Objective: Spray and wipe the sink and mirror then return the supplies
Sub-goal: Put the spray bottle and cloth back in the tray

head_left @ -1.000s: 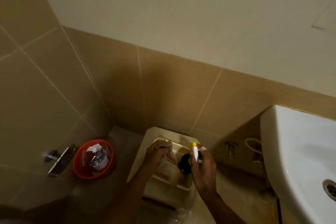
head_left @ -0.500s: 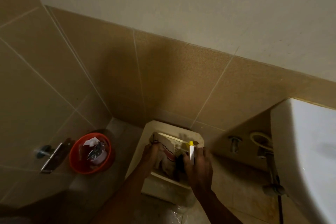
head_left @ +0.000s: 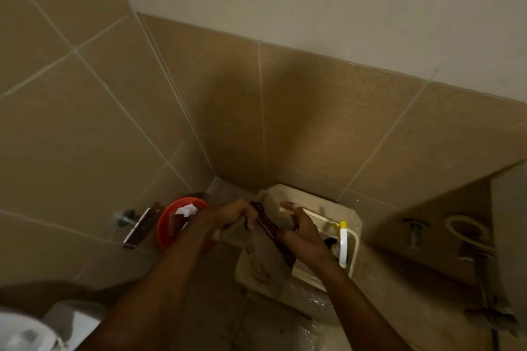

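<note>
My left hand (head_left: 236, 218) has a closed grip on the grey cloth (head_left: 265, 262), held just above the cream basket (head_left: 319, 202). My right hand (head_left: 302, 234) touches the cloth; its grip I cannot tell. The spray bottle (head_left: 343, 241) sits inside the basket's right end.

bathroom: tiled walls (head_left: 313, 122), toilet (head_left: 25, 332), water valve (head_left: 415, 229)

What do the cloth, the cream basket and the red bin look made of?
Cloth: soft woven fabric, matte; it drapes and creases. Basket: likely moulded plastic, dull cream, rounded rim. Red bin: probably plastic, slightly glossy, thin even rim.
</note>
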